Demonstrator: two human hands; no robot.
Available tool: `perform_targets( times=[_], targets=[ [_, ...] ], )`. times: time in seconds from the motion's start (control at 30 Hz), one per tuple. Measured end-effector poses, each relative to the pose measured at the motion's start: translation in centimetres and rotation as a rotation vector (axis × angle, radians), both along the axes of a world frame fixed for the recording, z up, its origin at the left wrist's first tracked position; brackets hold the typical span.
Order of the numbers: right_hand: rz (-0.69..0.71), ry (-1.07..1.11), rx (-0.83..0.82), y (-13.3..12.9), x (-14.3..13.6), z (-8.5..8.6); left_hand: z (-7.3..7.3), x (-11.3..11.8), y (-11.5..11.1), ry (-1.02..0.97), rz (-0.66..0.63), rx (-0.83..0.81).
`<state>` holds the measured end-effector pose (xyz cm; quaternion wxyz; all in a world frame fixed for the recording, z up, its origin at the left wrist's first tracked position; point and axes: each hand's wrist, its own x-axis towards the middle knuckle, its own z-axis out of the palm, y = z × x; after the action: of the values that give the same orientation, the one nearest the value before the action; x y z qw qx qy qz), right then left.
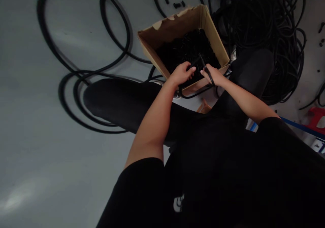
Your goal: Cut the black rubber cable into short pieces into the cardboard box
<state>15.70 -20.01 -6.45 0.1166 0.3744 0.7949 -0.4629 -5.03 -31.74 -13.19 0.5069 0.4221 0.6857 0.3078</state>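
Note:
A cardboard box (146, 48) stands between my knees, with many short black pieces (182, 47) inside it. My left hand (182, 74) is over the box's near side, its fingers closed round a black hose (195, 62) whose end points up and to the right. Beside it, my right hand (212, 75) grips a pair of scissors (208, 73) by the dark handles. The blades point into the box and are close to the hose end; whether they touch it I cannot tell. More hose loops below the box's near edge.
Large loops of black hose (128, 35) lie on the grey floor (38, 146) to the left. A big tangled heap of hose (281, 48) is at the right. Loose black pieces (177, 5) lie beyond the box. Something red (315, 116) stands at the right edge.

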Motion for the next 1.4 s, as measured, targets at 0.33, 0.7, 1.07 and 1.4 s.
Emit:
perform_targets(
  times=[0.33, 0.7, 1.07, 1.4],
  targets=[
    [0.010, 0.010, -0.036, 0.5, 0.4, -1.6, 1.2, -0.4, 0.1, 0.114, -0.030, 0.059],
    [0.048, 0.001, -0.024, 0.6, 0.4, -1.5, 0.5, -0.5, -0.2, 0.122, -0.111, 0.084],
    [0.038, -0.044, -0.014, 0.4, 0.4, -1.2, 1.7, -0.8, -0.1, 0.113, -0.086, 0.076],
    [0.068, -0.059, 0.054, 0.9, 1.2, -2.0, 0.9, -1.2, -0.2, 0.125, -0.096, 0.024]
  ],
)
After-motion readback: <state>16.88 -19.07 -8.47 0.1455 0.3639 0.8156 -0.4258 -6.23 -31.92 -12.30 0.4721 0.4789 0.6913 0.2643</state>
